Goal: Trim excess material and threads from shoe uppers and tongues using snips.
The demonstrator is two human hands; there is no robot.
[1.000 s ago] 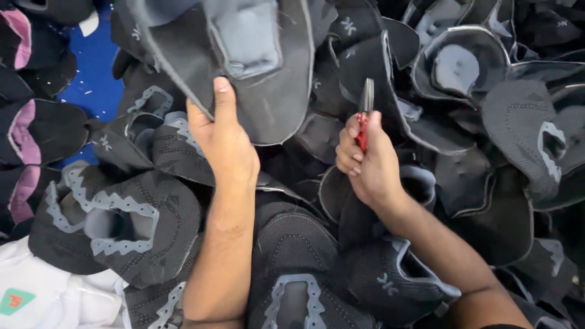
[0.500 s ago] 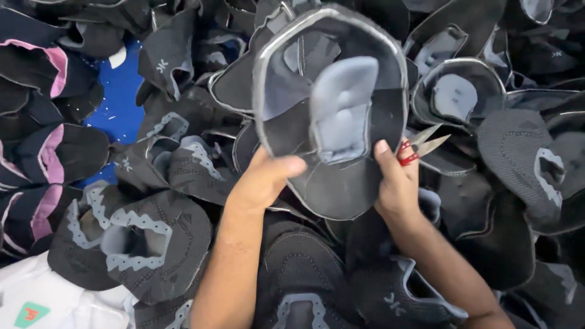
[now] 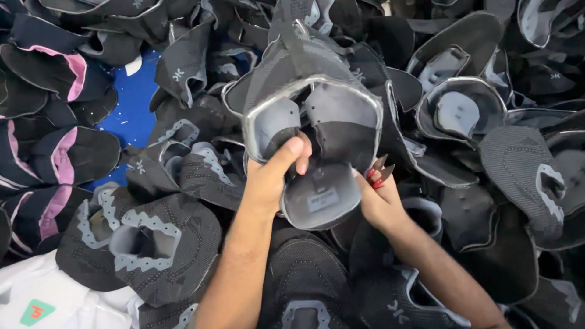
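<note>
Left hand (image 3: 271,180) fingers clamped on black shoe upper (image 3: 314,143), thumb over its rim. Right hand (image 3: 381,201), at the upper's lower right edge, fingers closed around red-handled snips (image 3: 379,172).

You hold a black knit shoe upper with a grey lining and a pale grey bonded rim (image 3: 317,140) up over the heap, its inner side turned toward you. Its grey tongue flap hangs down toward you, folded outward below the opening. The rim runs around the opening as a rounded outline, and the dark knit toe end points away from you. Beside its right edge you hold a small pair of red-handled snips (image 3: 379,172), blades pointing up and slightly parted.
</note>
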